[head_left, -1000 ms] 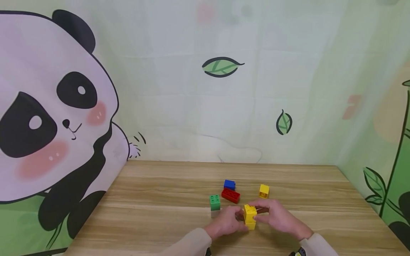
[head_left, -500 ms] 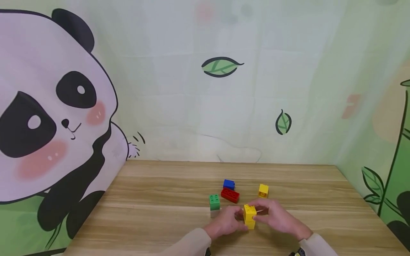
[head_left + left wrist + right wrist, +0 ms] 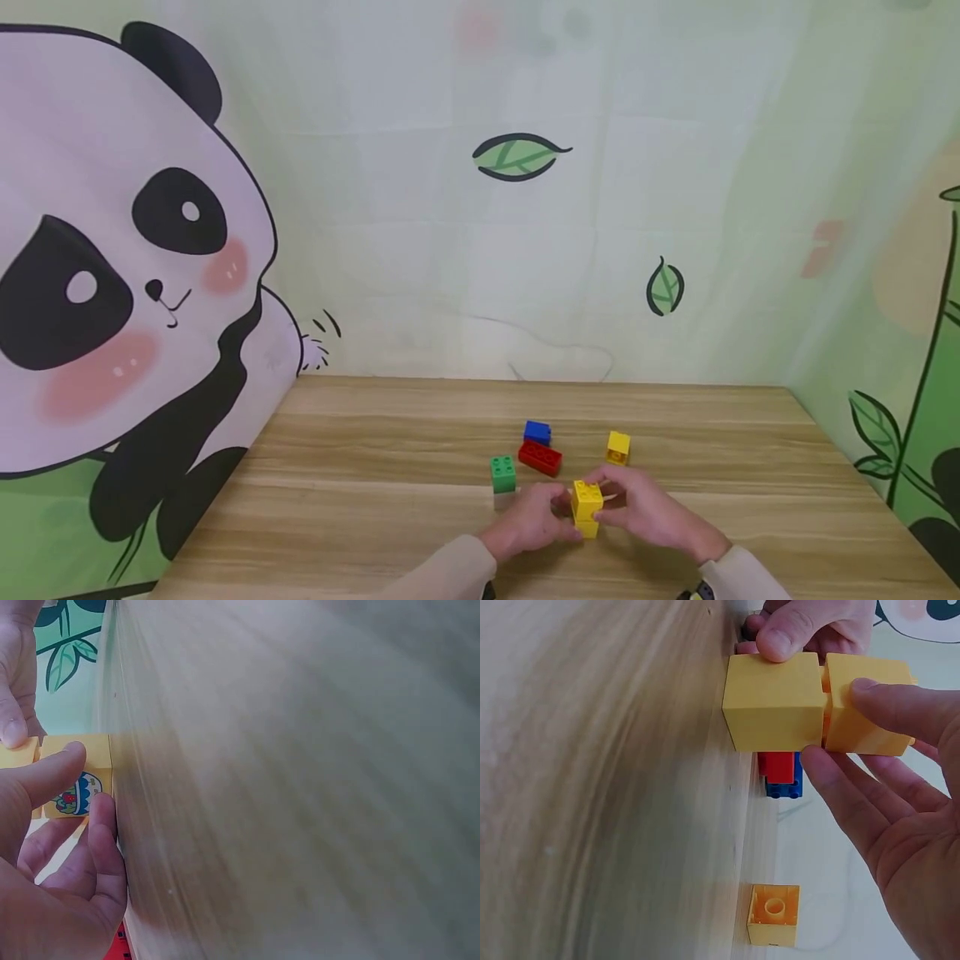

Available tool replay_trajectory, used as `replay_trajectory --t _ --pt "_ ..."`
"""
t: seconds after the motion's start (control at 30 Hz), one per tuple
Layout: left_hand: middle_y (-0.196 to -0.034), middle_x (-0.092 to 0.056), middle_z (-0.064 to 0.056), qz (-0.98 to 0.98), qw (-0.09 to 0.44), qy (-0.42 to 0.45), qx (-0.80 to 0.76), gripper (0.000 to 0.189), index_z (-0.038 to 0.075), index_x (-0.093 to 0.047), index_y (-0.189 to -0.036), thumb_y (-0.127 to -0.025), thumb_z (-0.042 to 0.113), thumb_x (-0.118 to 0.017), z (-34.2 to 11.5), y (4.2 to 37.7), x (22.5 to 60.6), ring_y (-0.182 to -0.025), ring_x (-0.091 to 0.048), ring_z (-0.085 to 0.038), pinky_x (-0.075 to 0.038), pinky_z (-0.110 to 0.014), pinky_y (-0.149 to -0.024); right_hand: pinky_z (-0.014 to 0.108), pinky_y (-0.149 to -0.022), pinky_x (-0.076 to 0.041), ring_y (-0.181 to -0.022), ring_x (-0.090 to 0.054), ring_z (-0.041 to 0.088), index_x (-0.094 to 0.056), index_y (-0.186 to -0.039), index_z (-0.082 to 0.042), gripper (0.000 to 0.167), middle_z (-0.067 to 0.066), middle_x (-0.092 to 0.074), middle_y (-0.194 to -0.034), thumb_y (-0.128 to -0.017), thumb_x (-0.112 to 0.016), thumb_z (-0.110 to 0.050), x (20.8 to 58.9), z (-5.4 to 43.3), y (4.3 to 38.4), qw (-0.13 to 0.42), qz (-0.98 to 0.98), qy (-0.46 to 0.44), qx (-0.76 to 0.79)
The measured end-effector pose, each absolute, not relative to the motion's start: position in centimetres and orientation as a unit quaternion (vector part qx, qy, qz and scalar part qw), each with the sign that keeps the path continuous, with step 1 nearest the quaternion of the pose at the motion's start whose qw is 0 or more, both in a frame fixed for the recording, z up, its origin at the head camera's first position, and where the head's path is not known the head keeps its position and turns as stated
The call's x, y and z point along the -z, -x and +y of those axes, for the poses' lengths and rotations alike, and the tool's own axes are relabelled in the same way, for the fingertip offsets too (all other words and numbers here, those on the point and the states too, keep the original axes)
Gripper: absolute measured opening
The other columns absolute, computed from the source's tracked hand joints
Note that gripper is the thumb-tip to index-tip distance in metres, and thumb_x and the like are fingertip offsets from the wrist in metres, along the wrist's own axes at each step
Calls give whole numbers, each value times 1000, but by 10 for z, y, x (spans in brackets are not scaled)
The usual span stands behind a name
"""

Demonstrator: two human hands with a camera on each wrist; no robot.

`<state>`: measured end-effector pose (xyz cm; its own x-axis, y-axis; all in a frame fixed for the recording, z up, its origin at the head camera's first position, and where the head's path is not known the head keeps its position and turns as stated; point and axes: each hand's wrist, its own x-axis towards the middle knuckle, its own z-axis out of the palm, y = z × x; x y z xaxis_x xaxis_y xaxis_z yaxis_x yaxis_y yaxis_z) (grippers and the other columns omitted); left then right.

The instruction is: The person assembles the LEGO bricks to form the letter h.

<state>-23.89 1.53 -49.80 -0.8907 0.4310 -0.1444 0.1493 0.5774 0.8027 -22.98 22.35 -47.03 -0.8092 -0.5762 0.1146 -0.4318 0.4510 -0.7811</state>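
Two yellow building bricks stand one above the other on the wooden table [image 3: 360, 500]. My left hand [image 3: 532, 521] grips the lower yellow brick [image 3: 772, 701], thumb across a printed picture on its side in the left wrist view. From the right, my right hand [image 3: 648, 512] pinches the upper yellow brick [image 3: 587, 502] between thumb and fingers. A narrow gap with studs showing runs between the two bricks in the right wrist view. Left of my left hand, a green brick [image 3: 503, 474] sits on a whitish brick [image 3: 504, 500], partly hidden.
Behind the hands, a red brick [image 3: 540, 457] lies against a blue brick [image 3: 537, 432]. Another yellow brick [image 3: 618, 448] lies on its side farther right, its hollow underside showing in the right wrist view. A panda-printed cloth [image 3: 390, 250] backs the table.
The upper yellow brick and the right fingertips have shifted very slightly to the right over the lower brick. The left hand and the other bricks keep their places.
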Motion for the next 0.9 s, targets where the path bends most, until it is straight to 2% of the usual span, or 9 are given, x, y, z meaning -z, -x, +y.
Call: replay_trajectory --t 0.37,0.5,0.9 --pt "-94 -63 9 873 163 -169 -427 25 19 -66 -94 -75 21 -81 17 240 500 -81 -54 -7 -49 -30 -79 39 -85 -51 -102 -60 26 -59 -111 -20 29 -2 -61 -113 -85 -70 -11 469 225 229 78 844 313 428" --pt "-93 -63 9 872 165 -170 -428 25 19 -66 -95 -75 20 -81 17 239 498 -81 -55 -7 -49 -30 -79 33 -84 -51 -101 -61 23 -60 -112 -20 30 -2 -61 -113 -85 -70 -10 469 224 229 74 844 320 425" --pt "-93 -63 10 869 165 -168 -434 25 19 -67 -94 -74 21 -82 17 241 501 -82 -55 -7 -49 -31 -79 32 -84 -52 -99 -62 20 -61 -111 -20 30 -2 -63 -112 -85 -70 -10 471 225 231 62 846 327 417"
